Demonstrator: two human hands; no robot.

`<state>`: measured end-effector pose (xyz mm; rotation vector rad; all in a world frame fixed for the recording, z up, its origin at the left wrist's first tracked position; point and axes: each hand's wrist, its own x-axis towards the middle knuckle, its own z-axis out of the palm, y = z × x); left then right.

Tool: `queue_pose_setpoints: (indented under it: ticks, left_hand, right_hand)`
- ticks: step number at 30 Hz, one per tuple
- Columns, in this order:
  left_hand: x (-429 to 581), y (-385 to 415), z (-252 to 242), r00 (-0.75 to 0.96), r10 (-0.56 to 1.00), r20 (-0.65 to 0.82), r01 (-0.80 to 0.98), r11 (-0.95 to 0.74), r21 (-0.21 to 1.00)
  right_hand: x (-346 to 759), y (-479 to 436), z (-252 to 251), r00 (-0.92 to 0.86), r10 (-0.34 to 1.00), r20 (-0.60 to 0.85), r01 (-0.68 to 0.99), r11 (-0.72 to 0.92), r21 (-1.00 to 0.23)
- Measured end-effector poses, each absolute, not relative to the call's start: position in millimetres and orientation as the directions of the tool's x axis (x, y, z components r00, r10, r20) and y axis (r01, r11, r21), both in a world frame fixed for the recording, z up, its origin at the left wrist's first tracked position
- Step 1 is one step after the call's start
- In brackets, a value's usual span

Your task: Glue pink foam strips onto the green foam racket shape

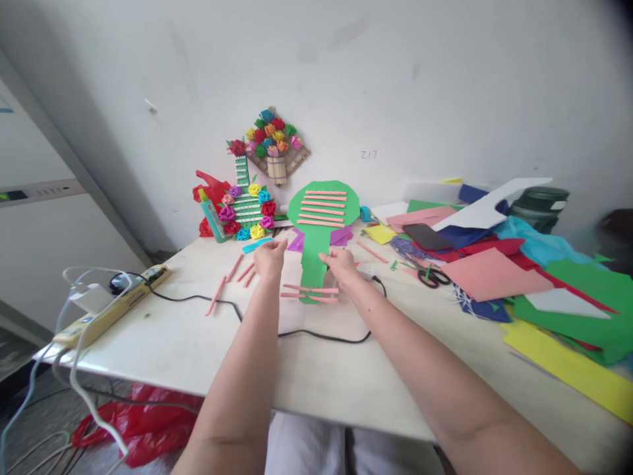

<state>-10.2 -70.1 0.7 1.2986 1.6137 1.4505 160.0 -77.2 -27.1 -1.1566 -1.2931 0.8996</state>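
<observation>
A green paper cutout (316, 218) with a round top and a narrow stem lies on the white table (188, 343), several pink paper sticks glued across it. My left hand (270, 257) hovers just left of the stem, fingers curled, pinching something I cannot make out. My right hand (340, 264) rests on the stem's right edge with fingers bent down onto the paper. Two pink sticks (310, 293) cross the stem's lower end. Loose pink sticks (232, 274) lie to the left of my left hand.
A glue bottle (211, 216) and paper-flower crafts (250, 211) stand against the wall. Scissors (431, 276), a phone (426, 236) and piles of coloured paper (544, 284) cover the right side. A power strip (113, 307) and black cable (316, 336) lie left and front.
</observation>
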Motion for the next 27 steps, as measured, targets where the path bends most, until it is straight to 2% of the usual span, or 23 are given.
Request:
queue_pose_setpoints:
  ticks: [2,4,8,12,18,22,25,27]
  left_hand:
    - [0,-73,6,-0.396,0.892,0.216,0.473,-0.004,0.881]
    - [11,-75,10,-0.329,0.924,0.196,0.615,0.052,0.787]
    - [24,-73,5,-0.219,0.961,0.169,0.699,0.034,0.714]
    - [27,-69,-2,-0.244,0.961,0.132,0.65,0.061,0.758]
    - [31,-69,-5,-0.322,0.934,0.155,0.482,0.021,0.876]
    - [22,-68,-9,-0.321,0.933,0.16,0.372,-0.031,0.928]
    - [9,-67,-11,-0.319,0.935,0.157,0.32,-0.05,0.946]
    - [2,-64,-12,-0.335,0.93,0.153,0.288,-0.054,0.956]
  right_hand:
    - [160,-75,-29,0.117,0.964,0.24,0.131,0.224,-0.966]
    - [159,-72,-31,0.118,0.964,0.237,0.142,0.22,-0.965]
    - [158,-71,-33,0.099,0.97,0.222,0.096,0.213,-0.972]
    - [153,-76,-30,0.083,0.979,0.186,0.026,0.184,-0.983]
    - [151,-79,-28,0.077,0.971,0.225,0.149,0.212,-0.966]
    - [162,-77,-24,-0.021,0.969,0.246,0.359,0.237,-0.903]
    - [178,-73,-15,0.104,0.954,0.282,0.602,0.166,-0.781]
    - [191,-70,-10,0.196,0.925,0.327,0.705,0.099,-0.702]
